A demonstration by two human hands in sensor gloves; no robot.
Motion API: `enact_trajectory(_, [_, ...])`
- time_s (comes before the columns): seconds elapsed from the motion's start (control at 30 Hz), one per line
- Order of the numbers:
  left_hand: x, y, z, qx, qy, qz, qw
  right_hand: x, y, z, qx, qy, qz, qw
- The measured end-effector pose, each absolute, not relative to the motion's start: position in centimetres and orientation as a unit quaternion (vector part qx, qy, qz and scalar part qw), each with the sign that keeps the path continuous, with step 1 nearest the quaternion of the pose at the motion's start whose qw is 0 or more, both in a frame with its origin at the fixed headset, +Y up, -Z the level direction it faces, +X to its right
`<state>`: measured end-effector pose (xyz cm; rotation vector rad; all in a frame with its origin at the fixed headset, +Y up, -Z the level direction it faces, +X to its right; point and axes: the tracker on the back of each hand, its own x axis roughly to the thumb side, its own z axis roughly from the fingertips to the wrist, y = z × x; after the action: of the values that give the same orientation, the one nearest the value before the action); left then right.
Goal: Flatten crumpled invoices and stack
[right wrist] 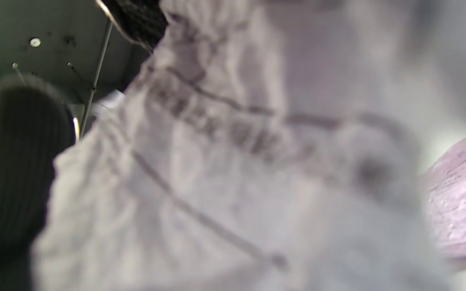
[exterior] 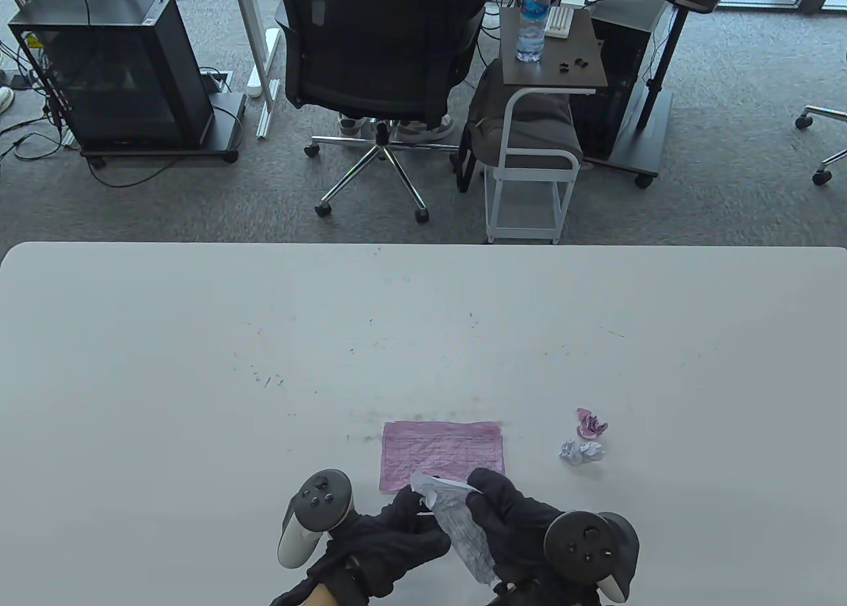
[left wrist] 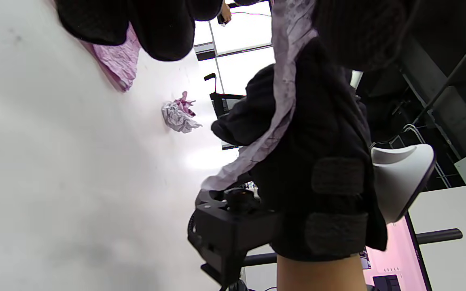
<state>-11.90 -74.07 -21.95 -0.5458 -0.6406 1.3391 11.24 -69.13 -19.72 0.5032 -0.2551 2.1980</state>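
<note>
A: Table view first: both hands grip one white invoice [exterior: 456, 523] above the near edge of the worktop [exterior: 198, 341]. The left hand [exterior: 387, 540] pinches its upper end, and the right hand [exterior: 509, 526] has fingers curled round its long side.

B: And the others?

A: A flattened pink invoice [exterior: 442, 455] lies just beyond the hands. Two crumpled balls [exterior: 585, 437], one pink and one white, sit touching each other to the right, apart from it.

B: How will the sheet handle?

A: Thin, light and limp, I judge, and easily torn. Best held by opposite edges and drawn taut gently.

B: Any readable writing?

A: No. The right wrist view shows ruled lines and dark print, too blurred to read.
</note>
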Motion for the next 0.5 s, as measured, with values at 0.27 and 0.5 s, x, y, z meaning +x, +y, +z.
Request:
enact_trajectory(0.27, [-13.7, -73.6, -22.1, -0.150, -0.217, 0.627, 0.733, 11.2, -69.5, -20.1, 0.175, -0.101, 0.849, 0.488])
enact_trajectory(0.5, [-13.6, -74.3, -22.2, -0.171, -0.198, 0.621, 0.739, 12.9, -69.9, -20.6, 0.126, -0.104, 0.830, 0.532])
